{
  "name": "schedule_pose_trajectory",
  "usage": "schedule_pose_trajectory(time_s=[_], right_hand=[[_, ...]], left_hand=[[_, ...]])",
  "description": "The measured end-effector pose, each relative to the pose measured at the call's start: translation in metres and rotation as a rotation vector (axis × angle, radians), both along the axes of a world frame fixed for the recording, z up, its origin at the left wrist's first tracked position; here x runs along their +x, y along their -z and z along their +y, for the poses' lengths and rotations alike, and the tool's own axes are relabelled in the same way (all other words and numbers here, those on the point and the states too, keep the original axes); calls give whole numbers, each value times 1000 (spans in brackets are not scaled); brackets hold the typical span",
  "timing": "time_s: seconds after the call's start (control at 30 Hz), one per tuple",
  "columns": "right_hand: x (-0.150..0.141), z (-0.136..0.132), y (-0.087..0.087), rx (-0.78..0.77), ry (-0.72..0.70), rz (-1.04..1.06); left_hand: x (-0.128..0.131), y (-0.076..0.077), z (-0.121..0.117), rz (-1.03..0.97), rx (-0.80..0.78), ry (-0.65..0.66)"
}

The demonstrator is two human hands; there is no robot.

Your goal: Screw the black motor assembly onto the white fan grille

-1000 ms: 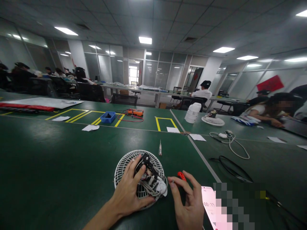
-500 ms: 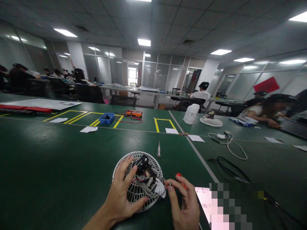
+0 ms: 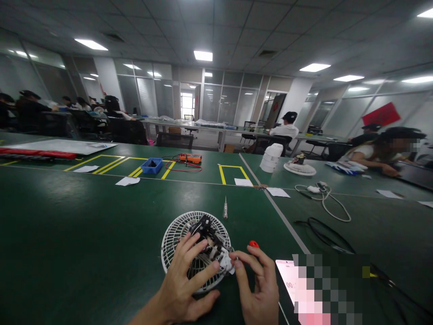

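Note:
A round white fan grille (image 3: 171,234) lies on the green table, bearing a black motor assembly (image 3: 204,225), wires and a white plastic part (image 3: 226,261). My left hand (image 3: 184,280) spreads its fingers over the near left side of this assembly, gripping nothing. At the right rim, my right hand (image 3: 259,282) pinches a tiny metal piece, too small to name, between thumb and forefinger, close to the white part. The same hand holds a screwdriver (image 3: 253,244): its red handle end shows above the fingers, its thin shaft below the palm. Beyond the grille lies a clear-handled screwdriver (image 3: 225,210).
A lit phone (image 3: 287,275) lies right of my right hand. Farther off are a blue bin (image 3: 152,165), an orange multimeter (image 3: 190,158), a white cylindrical part (image 3: 271,158), another fan grille (image 3: 299,168) and cables (image 3: 333,205). A person leans on the table at far right.
My left hand has slid down and right, off the motor's top toward the near side of the grille. My right hand has come slightly closer to the white part, still pinching the tiny piece.

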State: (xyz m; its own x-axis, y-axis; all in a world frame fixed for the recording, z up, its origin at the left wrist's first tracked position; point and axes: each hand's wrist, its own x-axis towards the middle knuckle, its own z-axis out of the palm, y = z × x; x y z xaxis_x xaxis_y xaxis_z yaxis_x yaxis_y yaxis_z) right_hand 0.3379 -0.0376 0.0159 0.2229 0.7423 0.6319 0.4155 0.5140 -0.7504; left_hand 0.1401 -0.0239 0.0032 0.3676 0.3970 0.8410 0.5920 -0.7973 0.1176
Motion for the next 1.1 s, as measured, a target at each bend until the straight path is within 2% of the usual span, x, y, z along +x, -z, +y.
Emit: schedule_pose_trajectory(time_s=[0.27,0.57,0.7,0.87,1.1], right_hand=[[-5,0,-3,95,-20,-81],[-6,0,1,131,-107,-98],[-5,-1,1,216,-111,-208],[-4,0,-2,313,-181,-317],[-2,4,-7,449,-145,-469]], left_hand=[[-3,-4,2,-26,4,-105],[1,-4,1,58,28,-69],[1,-3,-1,120,105,-63],[-1,-4,-1,119,142,-51],[1,-6,-1,43,181,20]])
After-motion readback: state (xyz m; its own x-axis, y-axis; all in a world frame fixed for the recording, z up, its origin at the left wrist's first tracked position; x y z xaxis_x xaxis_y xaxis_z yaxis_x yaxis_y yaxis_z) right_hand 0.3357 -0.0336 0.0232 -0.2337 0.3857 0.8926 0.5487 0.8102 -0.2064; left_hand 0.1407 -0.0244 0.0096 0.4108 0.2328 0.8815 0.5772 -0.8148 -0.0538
